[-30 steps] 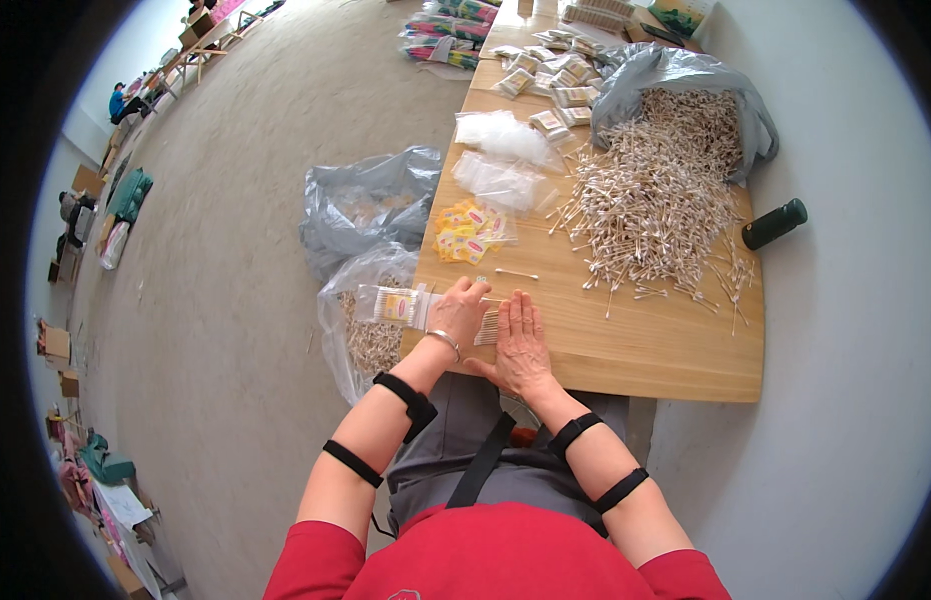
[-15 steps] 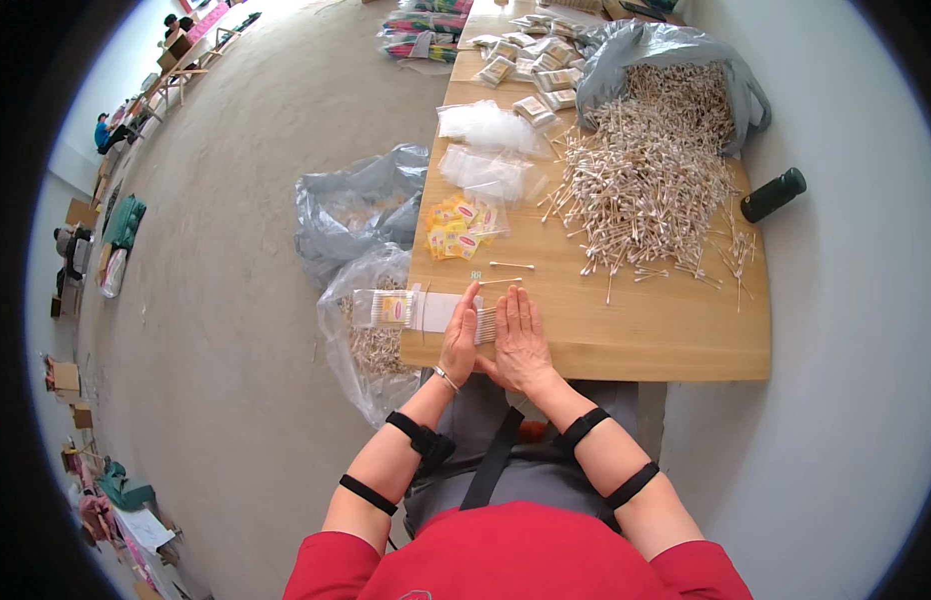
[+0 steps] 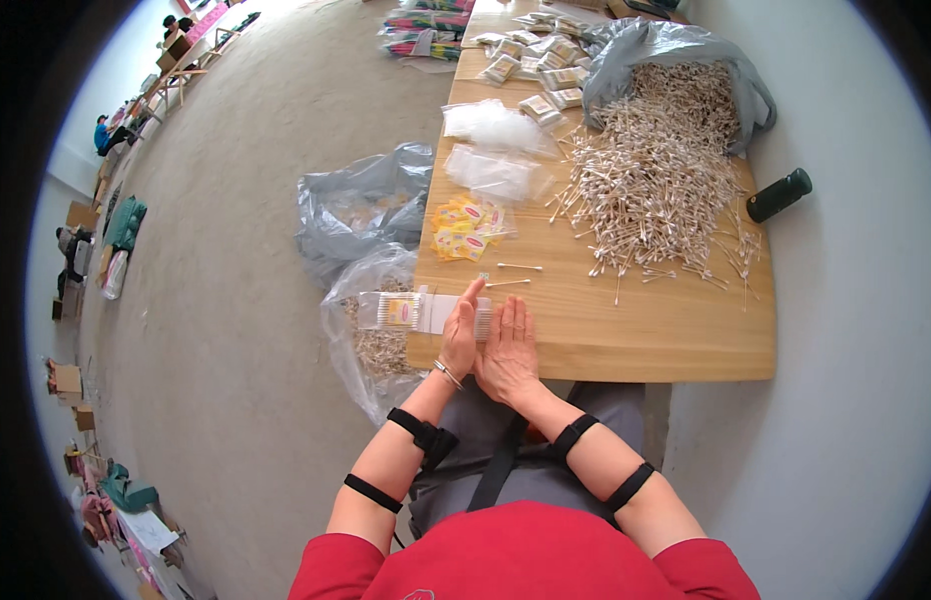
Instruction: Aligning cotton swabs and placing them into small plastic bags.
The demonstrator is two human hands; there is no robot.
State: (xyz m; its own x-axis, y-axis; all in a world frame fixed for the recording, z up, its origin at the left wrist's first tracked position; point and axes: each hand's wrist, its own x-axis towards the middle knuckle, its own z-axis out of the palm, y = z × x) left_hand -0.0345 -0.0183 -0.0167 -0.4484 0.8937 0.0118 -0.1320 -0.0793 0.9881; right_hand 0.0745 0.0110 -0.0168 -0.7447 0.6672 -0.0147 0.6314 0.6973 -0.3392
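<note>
At the table's near edge my left hand point(image 3: 461, 335) stands on its side with straight fingers. My right hand point(image 3: 509, 358) lies beside it, fingers stretched out and close together. A row of cotton swabs point(image 3: 483, 318) is between the two hands, partly hidden by them. Left of my left hand, a white strip point(image 3: 439, 313) reaches toward a clear pack of cotton swabs point(image 3: 398, 311) with a yellow card in it. Two loose cotton swabs lie just beyond my fingertips, the farther swab point(image 3: 521, 267) and the nearer swab point(image 3: 510, 282).
A large heap of cotton swabs point(image 3: 656, 185) spills from a grey bag point(image 3: 614, 62). Yellow cards point(image 3: 466, 235), clear bags point(image 3: 494, 172) and filled packs point(image 3: 501, 69) lie along the left side. A dark bottle point(image 3: 779, 195) stands by the wall. Plastic bags point(image 3: 361, 210) rest beside the table.
My right hand has slid left, closer to my left hand, and the gap with the swab row is narrower. My left hand stays nearly in place; the whole view has shifted slightly.
</note>
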